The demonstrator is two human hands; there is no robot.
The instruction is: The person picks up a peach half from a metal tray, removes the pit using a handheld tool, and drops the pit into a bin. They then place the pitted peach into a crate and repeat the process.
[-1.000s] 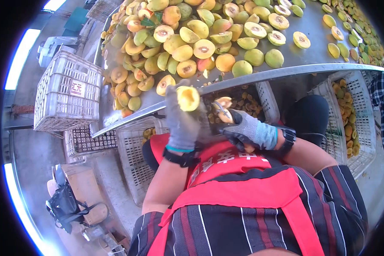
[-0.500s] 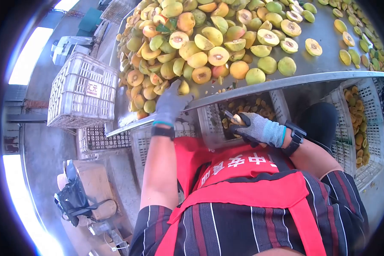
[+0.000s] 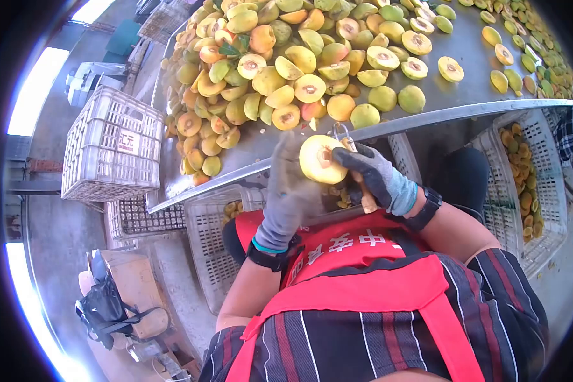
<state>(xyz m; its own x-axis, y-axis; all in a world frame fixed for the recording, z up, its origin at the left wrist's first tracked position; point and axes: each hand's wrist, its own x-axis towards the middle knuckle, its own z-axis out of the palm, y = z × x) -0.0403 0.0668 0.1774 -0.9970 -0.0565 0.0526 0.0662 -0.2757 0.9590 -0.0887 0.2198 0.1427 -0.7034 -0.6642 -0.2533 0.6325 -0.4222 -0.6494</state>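
Note:
Between my two gloved hands is a yellow peach half (image 3: 320, 160), cut face and stone hollow toward me. My left hand (image 3: 285, 197), blurred by motion, is closed against the left side of the peach half. Its fingertips are smeared. My right hand (image 3: 377, 175) grips a wooden-handled pitting tool (image 3: 367, 200) with a metal loop at its upper end. The right thumb and fingers touch the right edge of the peach half. Both hands are above my red apron (image 3: 344, 245), at the near edge of the metal table (image 3: 439, 117).
A large heap of halved peaches (image 3: 261, 70) covers the table's left and middle. A white plastic crate (image 3: 111, 143) stands at its left end. Below the edge are more crates, one (image 3: 541, 184) at right filled with peach halves. A backpack (image 3: 108, 302) lies at lower left.
My left hand has come back from the heap, toward me and right, with the peach half. My right hand has lifted toward it, still gripping the pitting tool.

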